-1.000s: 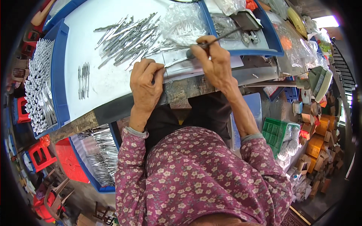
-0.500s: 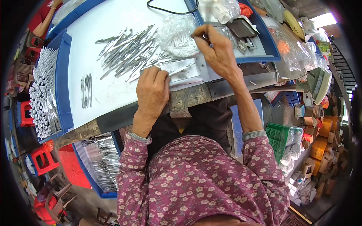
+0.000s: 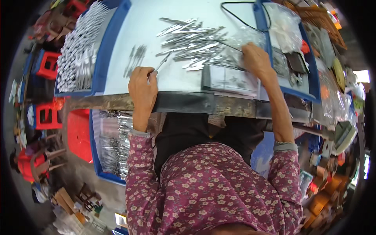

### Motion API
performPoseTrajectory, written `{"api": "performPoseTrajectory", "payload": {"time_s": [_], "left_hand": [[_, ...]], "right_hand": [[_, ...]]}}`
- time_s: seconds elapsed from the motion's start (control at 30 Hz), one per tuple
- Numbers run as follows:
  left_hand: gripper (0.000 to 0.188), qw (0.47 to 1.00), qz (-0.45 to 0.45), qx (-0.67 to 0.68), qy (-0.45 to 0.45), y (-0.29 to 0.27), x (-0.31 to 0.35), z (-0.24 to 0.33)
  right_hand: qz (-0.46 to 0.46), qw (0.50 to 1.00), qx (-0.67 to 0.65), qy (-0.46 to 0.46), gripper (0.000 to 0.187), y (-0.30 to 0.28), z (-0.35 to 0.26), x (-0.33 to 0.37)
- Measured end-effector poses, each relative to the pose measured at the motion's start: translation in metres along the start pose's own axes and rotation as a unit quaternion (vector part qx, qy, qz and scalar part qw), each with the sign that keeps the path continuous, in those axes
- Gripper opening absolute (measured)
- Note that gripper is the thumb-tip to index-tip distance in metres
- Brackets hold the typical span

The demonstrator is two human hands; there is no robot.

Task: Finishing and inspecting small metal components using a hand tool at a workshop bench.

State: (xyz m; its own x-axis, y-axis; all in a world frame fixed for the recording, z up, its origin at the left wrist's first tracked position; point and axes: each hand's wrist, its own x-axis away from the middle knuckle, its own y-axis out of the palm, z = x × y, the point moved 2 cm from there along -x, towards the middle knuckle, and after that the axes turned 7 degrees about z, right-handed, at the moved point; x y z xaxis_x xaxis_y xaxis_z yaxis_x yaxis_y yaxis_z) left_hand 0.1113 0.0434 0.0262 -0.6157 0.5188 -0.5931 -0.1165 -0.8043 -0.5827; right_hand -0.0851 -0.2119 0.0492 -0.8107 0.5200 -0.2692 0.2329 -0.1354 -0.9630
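Note:
My left hand (image 3: 143, 86) is closed at the near side of the white work surface, with a slim silver metal tool (image 3: 163, 61) pinched between thumb and fingers, its end pointing away to the right. A short row of similar tools (image 3: 135, 59) lies just beyond that hand. My right hand (image 3: 256, 59), somewhat blurred, is closed at the right end of a loose pile of slim metal tools (image 3: 196, 44). From its fingers a thin dark metal tool (image 3: 229, 46) reaches left over the pile. Below the pile lies a flat pad with a white top (image 3: 231, 79).
A blue tray (image 3: 102, 70) packed with white-ended slim pieces stands at left. At right, another blue tray (image 3: 316, 84) holds plastic bags and a dark box (image 3: 296, 62). A black cable loop (image 3: 237, 16) lies at the back. Below the table edge sits a bin of silver pieces (image 3: 113, 137).
My left hand has moved left from the pad with the slim tool. My right hand has come down to the pile's right end, now with a thin tool in its fingers. The view has shifted.

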Motion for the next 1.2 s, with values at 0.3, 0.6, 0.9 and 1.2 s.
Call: {"api": "performPoseTrajectory", "payload": {"time_s": [0.3, 0.6, 0.9, 1.2], "left_hand": [[0.006, 0.993, 0.006, -0.115, -0.034, 0.008, -0.003, -0.046], [0.011, 0.980, 0.008, -0.190, -0.057, 0.008, -0.022, -0.070], [0.018, 0.998, -0.044, -0.037, -0.001, 0.037, -0.039, -0.037], [0.009, 0.995, -0.084, -0.019, 0.057, 0.063, -0.037, -0.034]], "right_hand": [[-0.015, 1.000, 0.014, 0.001, 0.007, 0.009, 0.003, -0.002], [0.057, 0.997, -0.038, 0.039, 0.010, -0.017, -0.007, 0.000], [0.086, 0.921, -0.361, 0.117, 0.020, -0.040, -0.002, 0.011], [-0.010, 0.793, -0.574, 0.202, 0.024, -0.049, -0.013, 0.025]]}}
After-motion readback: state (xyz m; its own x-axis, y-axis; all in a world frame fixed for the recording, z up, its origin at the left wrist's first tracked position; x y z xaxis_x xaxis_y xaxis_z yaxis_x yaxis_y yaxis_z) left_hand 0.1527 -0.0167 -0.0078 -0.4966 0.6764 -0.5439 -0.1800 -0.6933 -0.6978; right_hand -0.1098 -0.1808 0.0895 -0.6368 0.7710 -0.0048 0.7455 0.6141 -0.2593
